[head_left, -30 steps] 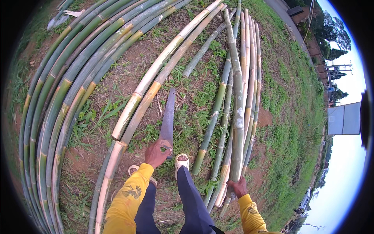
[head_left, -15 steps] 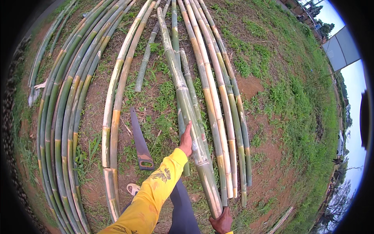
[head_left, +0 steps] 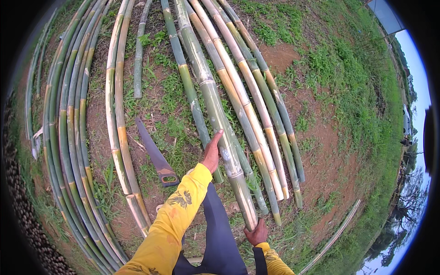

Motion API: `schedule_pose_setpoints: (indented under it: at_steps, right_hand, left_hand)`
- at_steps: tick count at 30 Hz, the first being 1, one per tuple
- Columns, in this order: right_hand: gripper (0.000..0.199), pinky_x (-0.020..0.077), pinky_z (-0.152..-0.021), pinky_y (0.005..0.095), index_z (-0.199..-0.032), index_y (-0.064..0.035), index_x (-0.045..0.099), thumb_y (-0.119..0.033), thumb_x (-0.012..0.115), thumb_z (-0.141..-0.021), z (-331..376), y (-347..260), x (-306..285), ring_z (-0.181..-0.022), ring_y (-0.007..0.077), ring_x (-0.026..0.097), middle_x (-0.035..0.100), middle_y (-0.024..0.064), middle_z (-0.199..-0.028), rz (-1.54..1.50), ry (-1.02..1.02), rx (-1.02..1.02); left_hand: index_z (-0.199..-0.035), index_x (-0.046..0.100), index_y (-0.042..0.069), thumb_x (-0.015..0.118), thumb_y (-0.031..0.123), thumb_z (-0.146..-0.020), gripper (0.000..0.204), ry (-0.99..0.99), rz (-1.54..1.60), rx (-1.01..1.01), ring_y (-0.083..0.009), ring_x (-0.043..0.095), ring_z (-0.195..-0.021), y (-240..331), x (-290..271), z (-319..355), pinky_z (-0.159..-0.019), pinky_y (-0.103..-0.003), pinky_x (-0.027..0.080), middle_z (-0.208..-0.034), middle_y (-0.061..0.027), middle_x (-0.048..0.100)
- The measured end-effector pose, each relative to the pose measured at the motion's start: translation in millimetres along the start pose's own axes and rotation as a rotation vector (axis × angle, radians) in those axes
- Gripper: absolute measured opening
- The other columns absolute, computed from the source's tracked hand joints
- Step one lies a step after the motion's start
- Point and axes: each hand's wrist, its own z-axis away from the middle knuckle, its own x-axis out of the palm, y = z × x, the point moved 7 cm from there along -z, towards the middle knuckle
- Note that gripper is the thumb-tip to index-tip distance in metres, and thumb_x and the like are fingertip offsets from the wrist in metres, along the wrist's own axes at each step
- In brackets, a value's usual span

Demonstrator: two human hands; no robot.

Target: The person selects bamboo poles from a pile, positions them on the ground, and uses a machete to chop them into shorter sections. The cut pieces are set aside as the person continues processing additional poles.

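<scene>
ground: we stand on red dirt [head_left: 341, 151] with patchy grass [head_left: 353, 68], outdoors
pole: bamboo pole [head_left: 215, 110] lifted at our end
left hand [head_left: 212, 153]: fingers flat against pole
right hand [head_left: 256, 233]: fingers closed on pole's cut end
saw [head_left: 155, 156]: flat on ground, left of pole

The left arm, in a yellow sleeve, reaches up and away from the body, nearly straight, the wrist just clear of the cuff. The left hand [head_left: 212, 153] is open, fingers together and stretched forward, its palm side pressed flat against what it touches rather than wrapped round it. The right arm is bent close to the body, only its yellow cuff showing. The right hand [head_left: 256, 233] sits near and low, its grip curled closed, knuckles upward.
</scene>
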Motion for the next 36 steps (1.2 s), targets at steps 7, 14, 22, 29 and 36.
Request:
schedule_pose_setpoints:
  at_steps: [7, 14, 22, 29, 36]
  right_hand:
    - [0.067, 0.0491, -0.091, 0.0523, -0.116, -0.0003, 0.041, -0.018, 0.085, -0.068, -196, -27, -45, -0.106, 0.0476, 0.059, 0.058, 0.0268, -0.115, 0.122, 0.113, -0.106]
    - [0.076, 0.0448, -0.105, 0.0538, -0.132, -0.0067, 0.038, -0.020, 0.083, -0.072, -254, 16, -34, -0.120, 0.0431, 0.059, 0.059, 0.0232, -0.131, 0.414, 0.131, 0.137]
    - [0.062, 0.0553, -0.087, 0.0449, -0.128, -0.0008, 0.055, -0.023, 0.081, -0.077, -249, -132, 151, -0.098, 0.0385, 0.070, 0.072, 0.0221, -0.096, 0.396, -0.278, -0.330]
    - [0.051, 0.0540, -0.085, 0.0378, -0.125, 0.0042, 0.061, -0.025, 0.076, -0.086, -167, -388, 462, -0.089, 0.0278, 0.072, 0.075, 0.0182, -0.094, -0.115, -0.635, -0.446]
    - [0.086, 0.0524, -0.088, 0.0398, -0.135, 0.0058, 0.043, -0.033, 0.091, -0.076, -89, -478, 650, -0.106, 0.0251, 0.061, 0.056, 0.0181, -0.131, -0.202, -0.526, -0.116]
  left_hand:
    - [-0.149, 0.042, -0.001, 0.070, 0.036, -0.095, 0.072, 0.095, -0.595, 0.210, -0.0279, 0.056, -0.130, 50, -87, 17, -0.114, -0.039, 0.038, -0.137, -0.0209, 0.060]
    - [-0.130, 0.059, -0.005, 0.075, 0.032, -0.088, 0.058, 0.689, -0.843, -0.154, -0.0270, 0.068, -0.107, -96, -446, 184, -0.095, -0.037, 0.052, -0.116, -0.0199, 0.071]
    - [-0.124, 0.065, -0.002, 0.074, 0.034, -0.087, 0.052, 0.833, -0.621, -0.415, -0.0296, 0.071, -0.099, -225, -555, 349, -0.091, -0.040, 0.054, -0.109, -0.0204, 0.073]
    - [-0.126, 0.064, 0.002, 0.073, 0.024, -0.089, 0.044, 0.756, -0.238, -0.278, -0.0262, 0.071, -0.101, -235, -577, 354, -0.092, -0.037, 0.054, -0.107, -0.0158, 0.074]
    - [-0.125, 0.061, -0.001, 0.072, 0.020, -0.092, 0.041, 0.816, -0.031, -0.267, -0.0270, 0.070, -0.106, -332, -620, 417, -0.095, -0.038, 0.054, -0.112, -0.0184, 0.072]
